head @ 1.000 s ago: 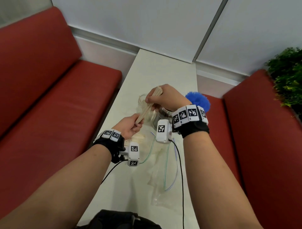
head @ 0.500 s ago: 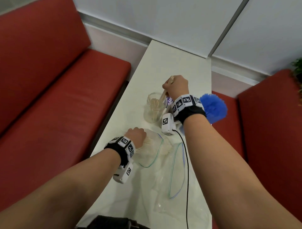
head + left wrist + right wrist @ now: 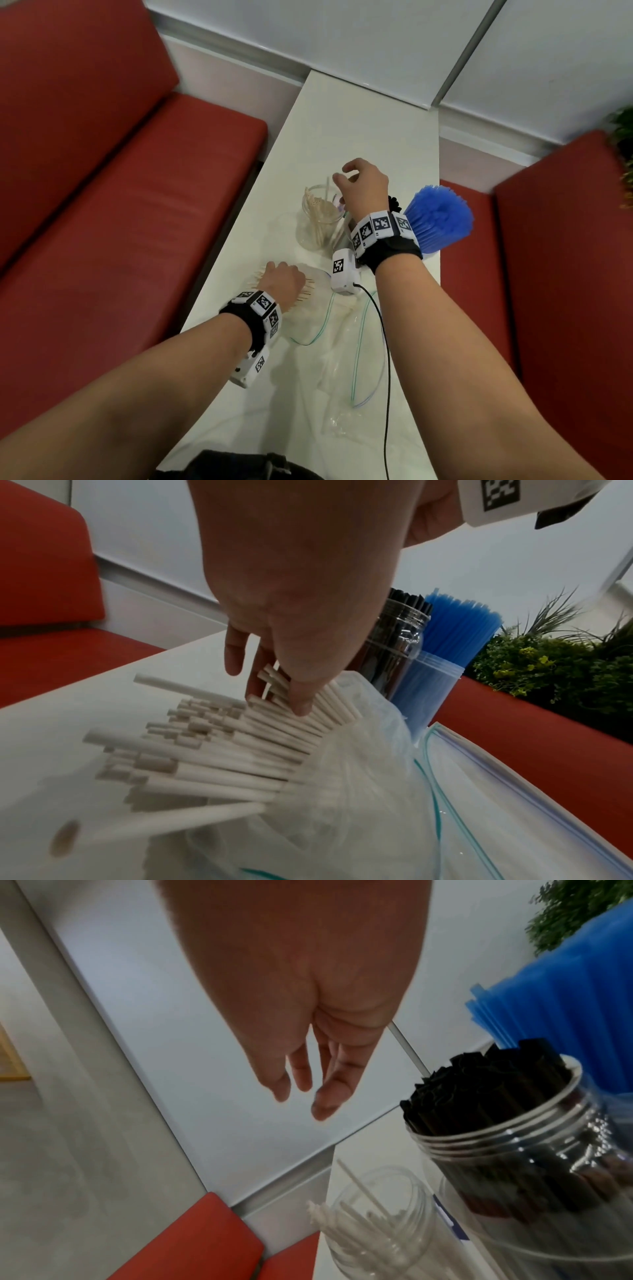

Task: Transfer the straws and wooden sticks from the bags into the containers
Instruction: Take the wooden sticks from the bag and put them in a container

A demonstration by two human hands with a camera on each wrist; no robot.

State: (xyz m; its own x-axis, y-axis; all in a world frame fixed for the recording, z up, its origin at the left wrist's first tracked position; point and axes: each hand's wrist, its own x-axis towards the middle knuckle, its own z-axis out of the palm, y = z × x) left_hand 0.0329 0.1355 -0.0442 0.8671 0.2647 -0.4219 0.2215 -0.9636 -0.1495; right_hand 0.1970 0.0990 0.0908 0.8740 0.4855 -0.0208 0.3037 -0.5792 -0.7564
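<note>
Pale wooden sticks (image 3: 219,753) fan out of a clear zip bag (image 3: 346,799) on the white table (image 3: 359,137). My left hand (image 3: 274,274) lies on them. Its thumb (image 3: 301,704) presses from above and the fingers (image 3: 234,658) curl behind a few sticks. A clear jar (image 3: 318,226) partly filled with sticks stands further back. Just above its right rim hovers my right hand (image 3: 342,174), fingers loose and empty, as the right wrist view shows (image 3: 304,1093). Beside it stand a jar of black straws (image 3: 507,1137) and a container of blue straws (image 3: 438,219).
A second, flat zip bag (image 3: 356,377) lies near the table's front, with a black cable (image 3: 385,342) running over it. Red bench seats (image 3: 120,205) flank the narrow table on both sides. A green plant (image 3: 548,664) stands at the far right.
My right hand has let its bundle of sticks drop into the clear jar and now hangs loose above the rim. The left hand stays on the sticks at the bag.
</note>
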